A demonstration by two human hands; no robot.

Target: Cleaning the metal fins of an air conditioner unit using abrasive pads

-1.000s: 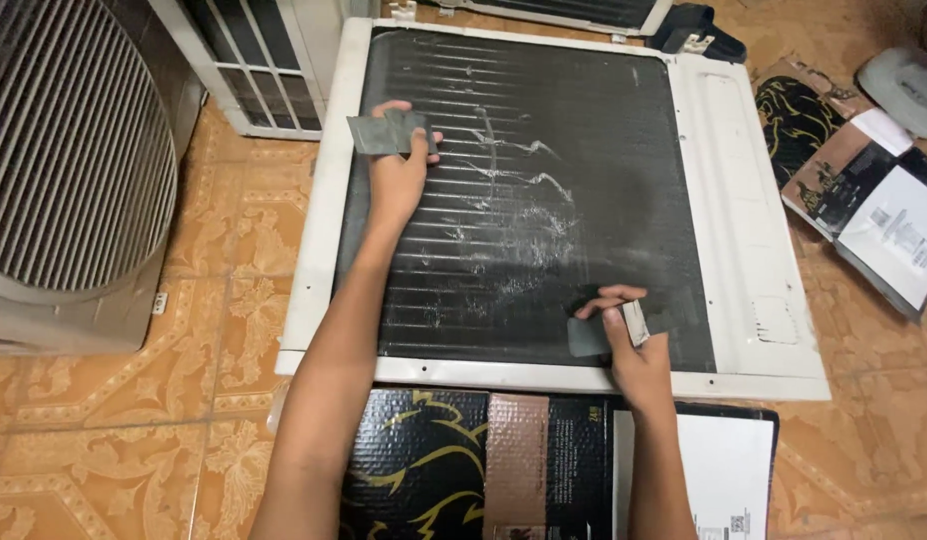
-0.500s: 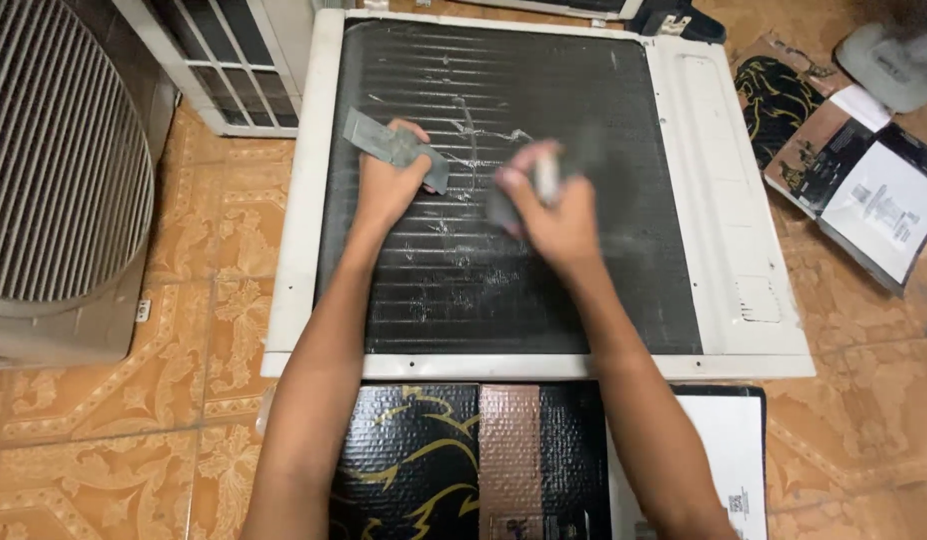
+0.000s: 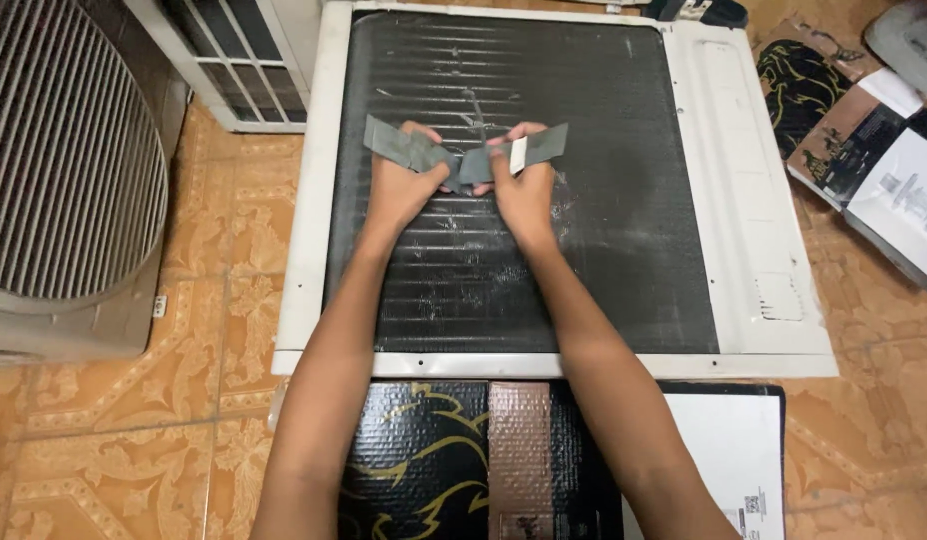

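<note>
Now both hands meet over the upper middle of the coil (image 3: 603, 230); a second ago they were apart, the right near its lower edge. The left hand (image 3: 401, 185) and right hand (image 3: 523, 190) each pinch a flat grey card, left card (image 3: 395, 146), right card (image 3: 528, 150). Fine dark fins, scuffed pale, sit in a white metal frame (image 3: 313, 200).

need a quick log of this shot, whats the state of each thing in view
left hand: gripping a grey card
right hand: gripping a grey card
two cards: inner ends meeting over the coil
finned coil panel: lying flat on the floor, white scuffs on its fins
fan unit: standing at left, grille on
boxes: lying flat by the panel's near edge
</note>
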